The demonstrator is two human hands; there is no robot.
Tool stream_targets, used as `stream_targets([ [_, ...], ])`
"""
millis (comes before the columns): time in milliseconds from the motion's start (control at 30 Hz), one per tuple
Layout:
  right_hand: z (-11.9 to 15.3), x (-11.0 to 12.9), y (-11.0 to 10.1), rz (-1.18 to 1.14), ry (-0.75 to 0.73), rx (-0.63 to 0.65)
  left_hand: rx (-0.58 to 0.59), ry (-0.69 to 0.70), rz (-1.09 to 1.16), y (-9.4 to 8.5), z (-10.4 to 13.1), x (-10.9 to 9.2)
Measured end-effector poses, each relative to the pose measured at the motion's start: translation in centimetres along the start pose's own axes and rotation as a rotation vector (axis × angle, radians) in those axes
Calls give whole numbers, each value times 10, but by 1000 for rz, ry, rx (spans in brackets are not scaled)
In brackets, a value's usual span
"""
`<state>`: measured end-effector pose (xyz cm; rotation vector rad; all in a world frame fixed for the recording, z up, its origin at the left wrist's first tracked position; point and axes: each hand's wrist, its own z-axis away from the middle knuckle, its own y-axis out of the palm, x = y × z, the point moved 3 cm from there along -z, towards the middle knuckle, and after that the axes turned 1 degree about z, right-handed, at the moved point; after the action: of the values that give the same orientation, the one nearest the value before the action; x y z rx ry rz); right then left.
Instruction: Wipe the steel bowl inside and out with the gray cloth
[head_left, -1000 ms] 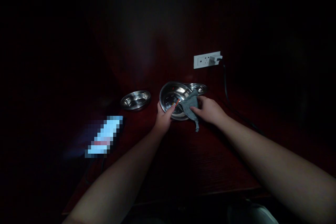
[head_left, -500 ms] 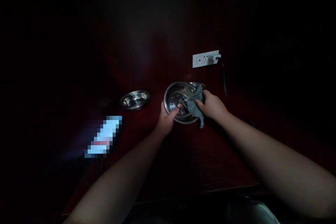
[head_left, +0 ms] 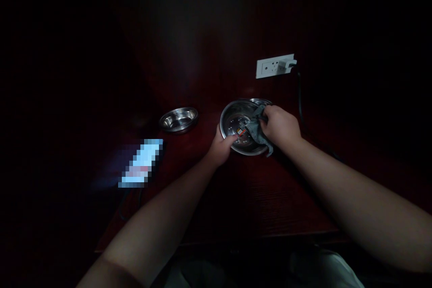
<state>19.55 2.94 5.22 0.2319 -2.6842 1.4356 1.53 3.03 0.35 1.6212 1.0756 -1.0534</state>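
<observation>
A shiny metal bowl (head_left: 232,119) is tilted so its inside faces me. My left hand (head_left: 222,146) grips its left rim, the thumb over the edge and the other fingers out of sight behind it. Inside, near that thumb, is a small label (head_left: 240,132) in orange, black and white. My right hand (head_left: 281,126) is closed on a grey-green cloth (head_left: 258,130), which lies against the right inner side of the bowl, one corner hanging over the rim. Behind the bowl shows the rim of another metal dish (head_left: 261,100), mostly hidden.
Shallow metal bowls (head_left: 178,119), seemingly stacked, stand on the dark red table (head_left: 256,202) to the left. Nearer me is a lit, pixelated screen (head_left: 141,164). A white wall socket (head_left: 275,66) holds a plug whose dark cable (head_left: 299,99) runs down at the right.
The view has shifted slightly, so most things sit a little higher and further right. My right hand has turned, its knuckles now more on top, with the cloth still inside the bowl.
</observation>
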Motion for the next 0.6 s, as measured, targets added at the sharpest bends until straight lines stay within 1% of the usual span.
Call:
stream_targets([
  [100, 1, 2, -3, 19, 16, 19, 45, 2, -4, 3, 2, 0],
  [200, 3, 7, -4, 43, -1, 28, 105, 5, 38, 5, 3, 0],
  [300, 5, 14, 0, 58, -46, 78, 206, 7, 69, 10, 6, 1],
  [367, 7, 19, 4, 34, -76, 83, 223, -10, 70, 12, 8, 1],
  [400, 8, 22, 6, -1, -98, 68, 221, -31, 81, 14, 9, 1],
  [467, 9, 25, 9, -113, -147, 20, 254, -71, 113, 17, 11, 1],
  [600, 10, 27, 16, -410, -259, -61, 274, -76, 170, 18, 13, 0],
])
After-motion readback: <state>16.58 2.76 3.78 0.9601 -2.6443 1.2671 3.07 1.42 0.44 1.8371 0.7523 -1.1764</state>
